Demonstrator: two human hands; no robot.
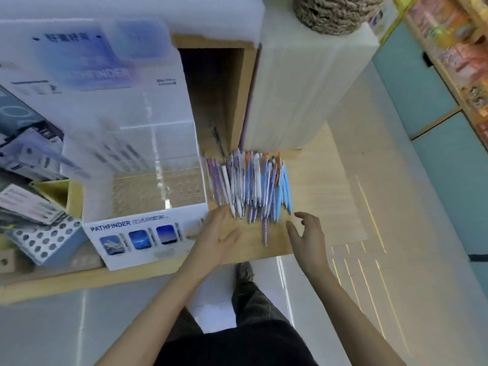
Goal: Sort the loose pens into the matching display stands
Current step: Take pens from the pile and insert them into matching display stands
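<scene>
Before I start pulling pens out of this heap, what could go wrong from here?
1. The purple pen juts from the pile of pens toward the front edge of the wooden shelf; a careless sweep could roll it onto the floor.
2. Colours lie mixed and overlapping, so the left hand or right hand may scoop up several kinds together and missort them into the PATHFINDER stand.

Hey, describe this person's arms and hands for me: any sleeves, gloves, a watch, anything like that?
The left arm and right arm are bare down to the frame's bottom edge; no sleeves show. The left hand and right hand wear no gloves, and neither wrist carries a watch or bracelet. The picture is too blurred to tell about rings.
</scene>
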